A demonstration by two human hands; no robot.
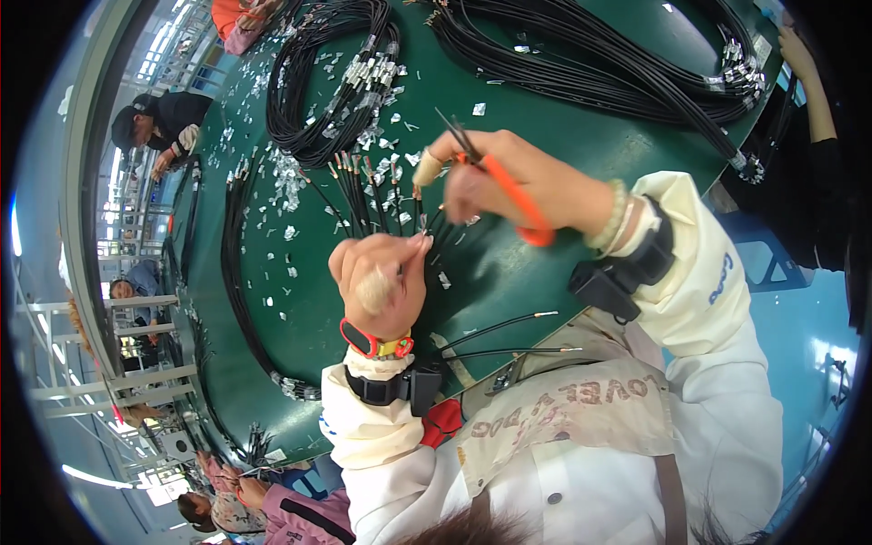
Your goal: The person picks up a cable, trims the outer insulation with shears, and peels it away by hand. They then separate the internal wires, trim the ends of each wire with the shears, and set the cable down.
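My left hand is closed, its thumb and forefinger pinching the stripped end of a black cable. Just to its upper right, my right hand grips scissors with orange handles, their dark blades pointing up and left. Beige finger covers sit on a finger of each hand. Beyond my left hand, several black cables with bare coppery ends lie fanned out on the green table. Two more cables with pale tips reach over the near table edge beside my left wrist.
Coiled black cable bundles with silvery wrapped ends lie at the far side, and a larger bundle at far right. Another bundle curves along the left. Foil scraps litter the table. Other people work around it; a blue stool stands right.
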